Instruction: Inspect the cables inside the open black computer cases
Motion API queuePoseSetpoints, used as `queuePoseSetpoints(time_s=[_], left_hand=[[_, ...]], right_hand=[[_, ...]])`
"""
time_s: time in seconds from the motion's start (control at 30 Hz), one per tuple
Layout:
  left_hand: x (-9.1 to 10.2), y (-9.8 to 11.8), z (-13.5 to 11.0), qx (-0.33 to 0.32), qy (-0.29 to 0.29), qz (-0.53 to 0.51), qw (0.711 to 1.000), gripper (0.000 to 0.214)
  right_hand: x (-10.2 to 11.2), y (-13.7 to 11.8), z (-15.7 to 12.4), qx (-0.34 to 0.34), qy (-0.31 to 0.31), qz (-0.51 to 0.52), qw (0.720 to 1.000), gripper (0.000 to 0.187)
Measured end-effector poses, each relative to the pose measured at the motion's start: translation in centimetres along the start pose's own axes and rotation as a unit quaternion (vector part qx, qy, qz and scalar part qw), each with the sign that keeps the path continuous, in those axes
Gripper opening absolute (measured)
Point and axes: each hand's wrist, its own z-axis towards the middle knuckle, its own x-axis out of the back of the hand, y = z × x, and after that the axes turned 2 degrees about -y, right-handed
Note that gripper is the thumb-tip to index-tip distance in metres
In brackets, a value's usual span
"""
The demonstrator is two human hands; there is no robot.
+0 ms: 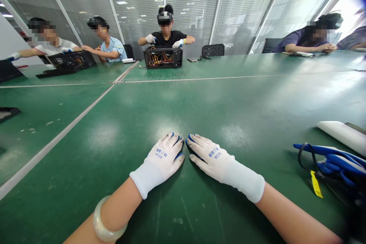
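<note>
My left hand [164, 156] wears a white work glove with blue fingertips and rests palm down on the green table [177, 103]. Beside it lies my right hand [211, 158], in a matching glove, also flat on the surface. Fingers of both hands are stretched out, and neither one holds anything. A narrow gap separates the two hands, with the fingertips pointing inward and forward. A pale bangle [101, 221] circles my left wrist.
At right lie blue-and-white gloves [337, 162], a black cable with a yellow tag [316, 184] and a white flat object [341, 133]. Across the table, one person works at an open computer case [163, 58]; another case [71, 63] stands left. More people sit around.
</note>
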Motion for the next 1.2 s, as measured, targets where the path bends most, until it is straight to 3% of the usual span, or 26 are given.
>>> queuePoseSetpoints(time_s=[1.2], left_hand=[[-0.15,-0.03,-0.16,-0.003,0.004,-0.005,1.0,0.043]], right_hand=[[0.24,-0.21,-0.03,-0.008,-0.005,0.006,1.0,0.048]])
